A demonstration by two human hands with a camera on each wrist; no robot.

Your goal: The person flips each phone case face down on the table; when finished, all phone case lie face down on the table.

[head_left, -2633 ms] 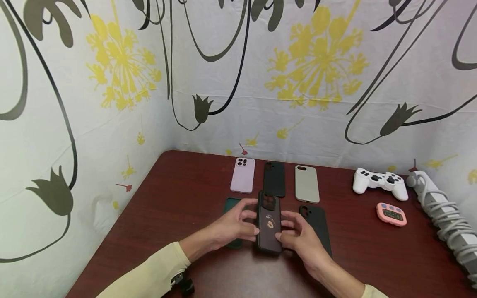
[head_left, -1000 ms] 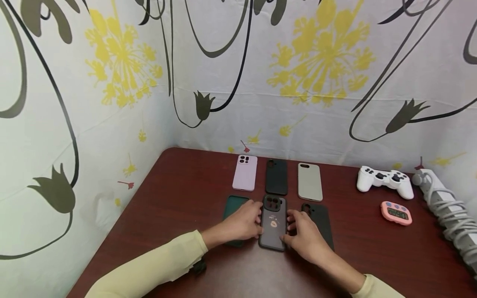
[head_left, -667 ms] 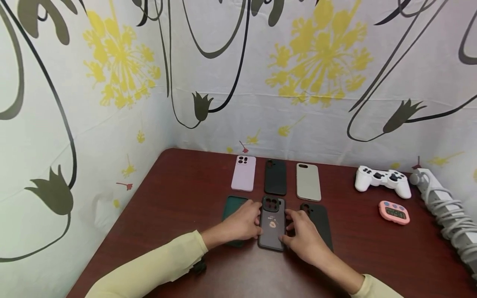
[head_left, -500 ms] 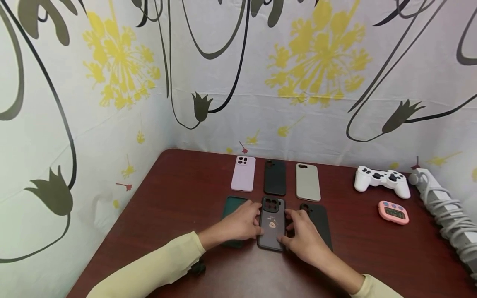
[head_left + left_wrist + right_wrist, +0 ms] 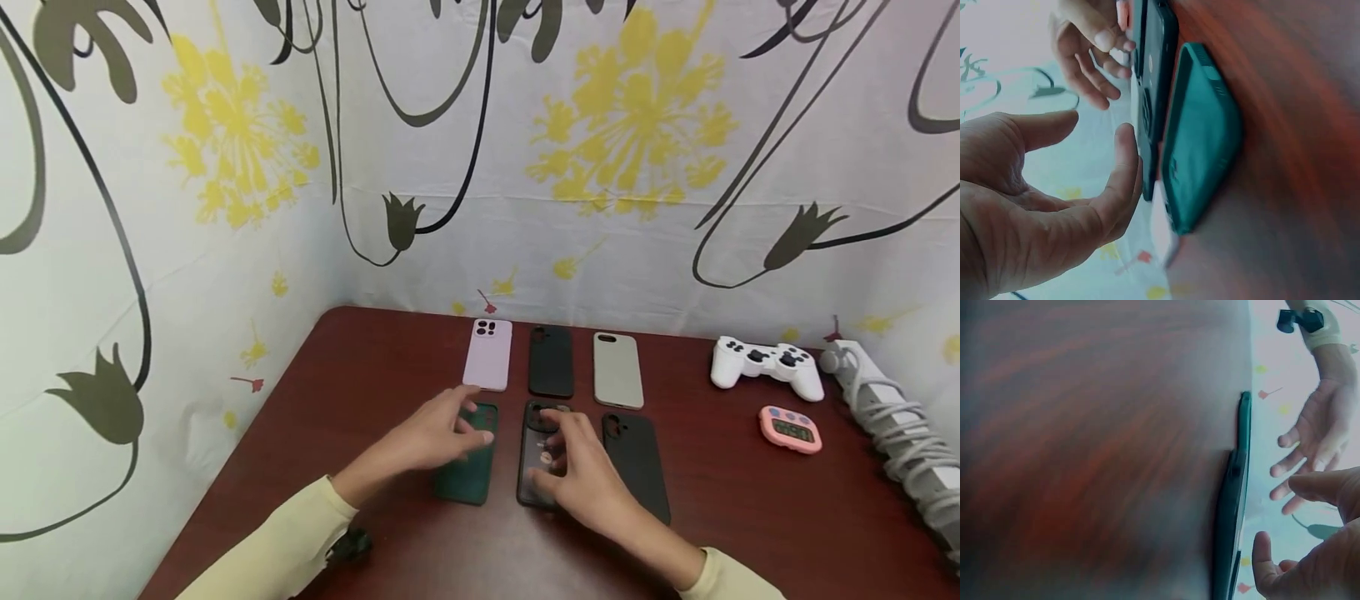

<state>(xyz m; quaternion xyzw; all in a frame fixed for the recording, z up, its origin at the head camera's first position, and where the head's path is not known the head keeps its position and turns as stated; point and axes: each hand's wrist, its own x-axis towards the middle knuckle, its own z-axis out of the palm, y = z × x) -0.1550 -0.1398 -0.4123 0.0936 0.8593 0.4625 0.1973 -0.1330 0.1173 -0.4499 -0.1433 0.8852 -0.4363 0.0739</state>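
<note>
In the head view, a dark phone case (image 5: 534, 467) with a small printed motif lies in the middle of the front row. My right hand (image 5: 588, 479) hovers over it, thumb and fingers spread and apart from it. To its left a green phone case (image 5: 467, 475) lies with its hollow side up, as the left wrist view shows. Above that green case is my left hand (image 5: 427, 433), its fingers loosely bent with nothing between them. A black phone case (image 5: 639, 467) lies to the right, partly behind my right hand.
Along the back row lie a lilac phone case (image 5: 487, 357), a black phone case (image 5: 551, 362) and a beige phone case (image 5: 618, 371). Farther right are a white game controller (image 5: 765, 367), a pink timer (image 5: 791, 430) and a cord-wrapped power strip (image 5: 892, 417).
Both hands have let go of the printed dark case, which stays flat on the table. My left hand has moved left over the green case; my right hand has lifted slightly.
</note>
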